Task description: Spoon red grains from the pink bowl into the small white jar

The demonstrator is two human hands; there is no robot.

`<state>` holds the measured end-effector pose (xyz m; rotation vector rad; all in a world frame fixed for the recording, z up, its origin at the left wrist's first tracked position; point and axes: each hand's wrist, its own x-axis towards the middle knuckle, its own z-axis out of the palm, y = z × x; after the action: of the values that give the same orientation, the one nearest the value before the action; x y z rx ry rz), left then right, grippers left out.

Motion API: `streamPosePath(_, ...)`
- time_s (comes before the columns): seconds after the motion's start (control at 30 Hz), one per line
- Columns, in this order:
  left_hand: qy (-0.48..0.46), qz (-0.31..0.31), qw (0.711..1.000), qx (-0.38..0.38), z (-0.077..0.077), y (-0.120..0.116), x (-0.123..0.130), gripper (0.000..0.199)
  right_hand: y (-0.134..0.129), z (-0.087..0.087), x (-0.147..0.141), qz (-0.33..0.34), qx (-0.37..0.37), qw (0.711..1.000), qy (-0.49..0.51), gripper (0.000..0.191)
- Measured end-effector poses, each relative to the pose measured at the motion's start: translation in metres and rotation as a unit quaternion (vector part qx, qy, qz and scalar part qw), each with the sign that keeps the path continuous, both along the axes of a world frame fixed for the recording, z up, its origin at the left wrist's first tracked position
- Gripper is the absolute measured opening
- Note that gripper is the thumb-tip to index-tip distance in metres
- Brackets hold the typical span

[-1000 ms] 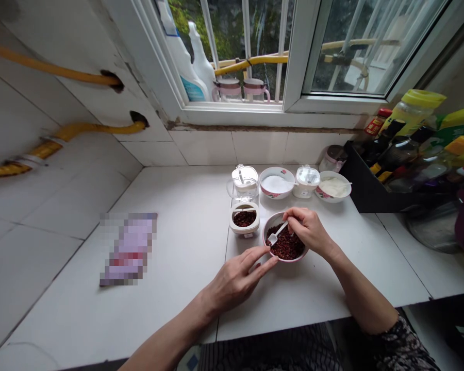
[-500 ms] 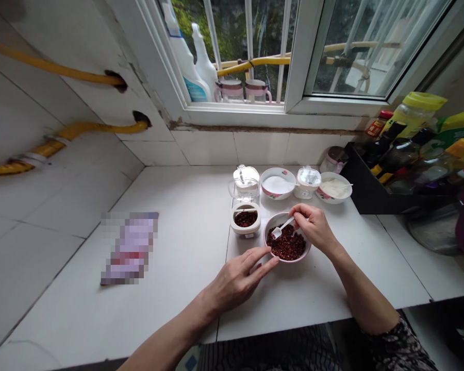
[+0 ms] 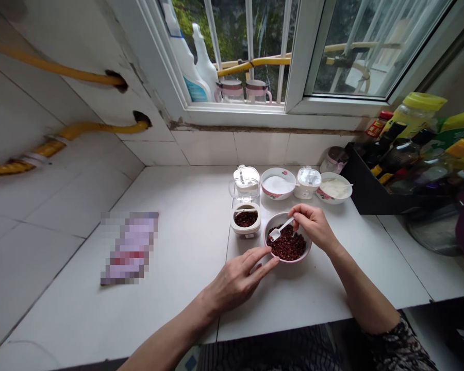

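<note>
Left hand point(image 3: 239, 278), fingers parted, fingertips at the near left rim of a spice bowl point(image 3: 290, 261); right hand point(image 3: 313, 226), thumb and fingers pinched together on the handle of a small white spoon point(image 3: 284, 225), its scoop at the dark red dried spice point(image 3: 290, 246) inside. Left to right on the counter point(image 3: 178, 216): purple packet point(image 3: 133, 242), pixelated; uncovered seasoning jar point(image 3: 246, 234) of similar spice, just beside the spice bowl; floral bowl point(image 3: 277, 196) of white granules point(image 3: 277, 184); lidded seasoning jar point(image 3: 308, 178); second floral bowl point(image 3: 327, 198); black caddy point(image 3: 379, 201) of bottles point(image 3: 404, 152).
</note>
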<state>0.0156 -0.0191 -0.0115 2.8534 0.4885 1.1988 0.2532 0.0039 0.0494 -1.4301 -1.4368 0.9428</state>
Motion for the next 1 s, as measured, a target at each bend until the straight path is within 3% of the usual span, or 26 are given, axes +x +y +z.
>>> streamPosePath(0.2, -0.002, 0.001, 1.000, 0.000, 0.000, 0.000, 0.000, 0.040, 0.005, -0.001, 0.002, -0.012, -0.007, 0.997, 0.069, 0.014)
streamPosePath(0.37, 0.006, 0.002, 1.000, -0.005, -0.002, 0.000, 0.000, 0.042, 0.007, 0.003, -0.011, -0.038, 0.032, 0.994, 0.095, 0.018)
streamPosePath(0.43, 0.005, 0.001, 1.000, -0.002, -0.002, 0.000, 0.000, 0.041, 0.004, 0.006, -0.021, -0.043, 0.070, 0.995, 0.063, 0.019)
streamPosePath(0.53, 0.005, 0.001, 1.000, 0.004, -0.001, 0.000, 0.000, 0.040, -0.001, 0.009, -0.037, -0.026, 0.181, 0.981, -0.061, 0.020)
streamPosePath(0.67, 0.011, -0.001, 1.000, -0.003, 0.000, 0.000, 0.001, 0.043, -0.006, 0.010, -0.043, 0.076, 0.318, 0.915, -0.236, 0.028)
streamPosePath(0.77, 0.008, 0.002, 1.000, -0.004, 0.000, 0.000, 0.001, 0.044, -0.008, 0.013, -0.033, 0.078, 0.345, 0.903, -0.242, 0.029)
streamPosePath(0.9, 0.008, 0.006, 1.000, 0.002, 0.000, 0.000, 0.001, 0.043, -0.007, 0.020, -0.006, -0.029, 0.324, 0.919, -0.222, 0.021)
streamPosePath(1.0, 0.005, 0.007, 1.000, 0.007, 0.001, 0.000, 0.001, 0.042, -0.006, 0.021, 0.012, -0.002, 0.310, 0.902, -0.300, 0.020)
